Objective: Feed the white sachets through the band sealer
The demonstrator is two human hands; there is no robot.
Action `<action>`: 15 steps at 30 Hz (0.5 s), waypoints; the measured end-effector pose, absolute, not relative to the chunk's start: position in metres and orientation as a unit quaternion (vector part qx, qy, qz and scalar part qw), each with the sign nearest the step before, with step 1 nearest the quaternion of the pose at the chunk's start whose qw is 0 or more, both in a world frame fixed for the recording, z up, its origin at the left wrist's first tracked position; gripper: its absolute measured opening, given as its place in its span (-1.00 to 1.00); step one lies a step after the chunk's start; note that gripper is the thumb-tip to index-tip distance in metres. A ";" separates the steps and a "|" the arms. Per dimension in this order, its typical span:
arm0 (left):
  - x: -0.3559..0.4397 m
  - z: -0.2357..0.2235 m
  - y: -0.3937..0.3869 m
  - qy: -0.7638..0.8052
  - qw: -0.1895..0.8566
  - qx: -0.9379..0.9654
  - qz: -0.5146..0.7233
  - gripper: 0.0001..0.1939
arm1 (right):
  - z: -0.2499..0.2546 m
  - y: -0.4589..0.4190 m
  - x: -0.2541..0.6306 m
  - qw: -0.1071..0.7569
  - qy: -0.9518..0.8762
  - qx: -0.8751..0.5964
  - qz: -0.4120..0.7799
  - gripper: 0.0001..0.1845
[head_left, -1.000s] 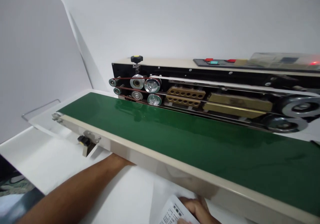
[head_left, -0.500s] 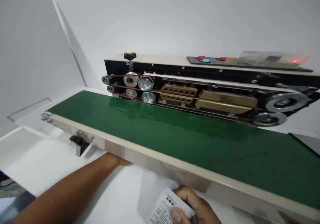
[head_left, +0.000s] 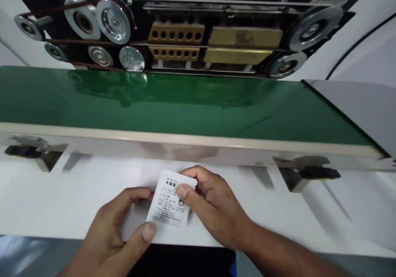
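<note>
A small white tea sachet (head_left: 165,204), printed with dark lettering, is pinched between the thumb and fingers of my right hand (head_left: 213,209) at its upper right corner. It is tilted slightly, print side up, above the white table. My left hand (head_left: 123,223) is at the sachet's left edge, thumb and fingers apart in a wide curve. Its index fingertip meets or nearly meets that edge; whether it touches I cannot tell. The thumb tip lies by the lower left corner.
Beyond my hands runs a green conveyor belt (head_left: 192,116) with a cream front rail. Behind it stands a band sealer with metal wheels (head_left: 114,21) and brass blocks (head_left: 176,33). Black clamp knobs (head_left: 320,173) jut out below the rail. The white table (head_left: 77,211) ends close to me.
My view has turned down and come closer to the belt. My left hand has come out from under the conveyor's edge to the sachet. The right hand still holds the sachet.
</note>
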State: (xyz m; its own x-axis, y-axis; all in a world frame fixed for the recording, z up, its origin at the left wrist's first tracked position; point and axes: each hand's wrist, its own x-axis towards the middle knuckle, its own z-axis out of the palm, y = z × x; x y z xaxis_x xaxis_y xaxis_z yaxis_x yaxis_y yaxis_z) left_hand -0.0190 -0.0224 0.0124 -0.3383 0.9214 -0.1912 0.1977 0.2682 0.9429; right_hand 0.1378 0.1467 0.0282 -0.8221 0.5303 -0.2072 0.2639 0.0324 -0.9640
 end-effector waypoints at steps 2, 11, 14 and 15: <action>-0.008 0.023 -0.013 0.646 0.490 0.348 0.470 -0.76 | 0.029 0.140 0.135 0.107 -0.718 -0.266 0.634 -0.80; -0.003 0.003 -0.008 0.746 0.110 0.462 0.467 -0.89 | 0.023 0.104 0.122 0.212 -0.665 -0.290 0.655 -0.67; 0.007 -0.008 0.001 0.678 0.090 0.519 0.512 -0.66 | 0.030 0.099 0.119 0.163 -0.635 -0.243 0.714 -0.49; 0.009 -0.010 0.004 0.665 0.091 0.520 0.528 -0.64 | 0.031 0.099 0.120 0.156 -0.635 -0.262 0.710 -0.46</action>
State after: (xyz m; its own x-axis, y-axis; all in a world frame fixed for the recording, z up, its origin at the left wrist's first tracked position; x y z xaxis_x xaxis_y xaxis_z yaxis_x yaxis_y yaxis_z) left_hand 0.0087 0.0042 -0.0098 -0.4425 0.7885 0.4272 0.5955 -0.0978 0.7974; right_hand 0.1201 0.0994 0.0314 -0.8141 0.5540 -0.1743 0.1112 -0.1458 -0.9830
